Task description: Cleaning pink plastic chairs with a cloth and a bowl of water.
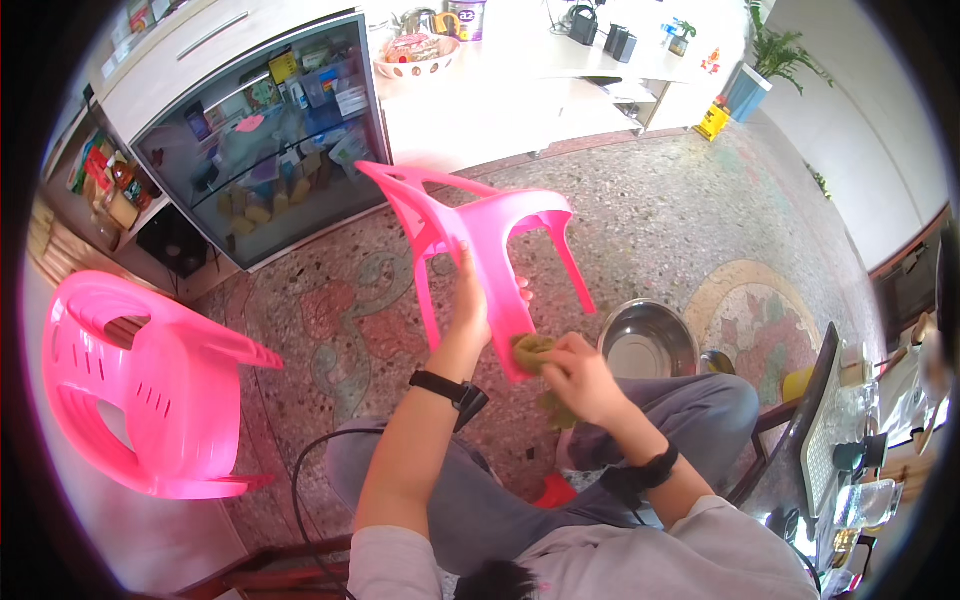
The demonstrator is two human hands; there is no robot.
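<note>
A pink plastic chair (pixel 480 217) is held up in front of me, tipped so that one leg points toward my lap. My left hand (pixel 474 300) grips that leg near its upper part, thumb on one face and fingertips showing past the far edge. Bunched in my right hand (pixel 581 375) is an olive-green cloth (pixel 534 351), pressed against the lower end of the same leg. Part of the cloth hangs below my fingers. Beyond my right hand, a stainless steel basin (pixel 649 341) stands on the floor by my knee.
Another pink plastic chair (pixel 150 390) stands at the left. A glass-fronted cabinet (pixel 262 142) and a white counter (pixel 465 112) line the far side. At right is a dark-edged table (pixel 821 420) bearing a tray and glassware. A black cable (pixel 296 480) runs by my left leg.
</note>
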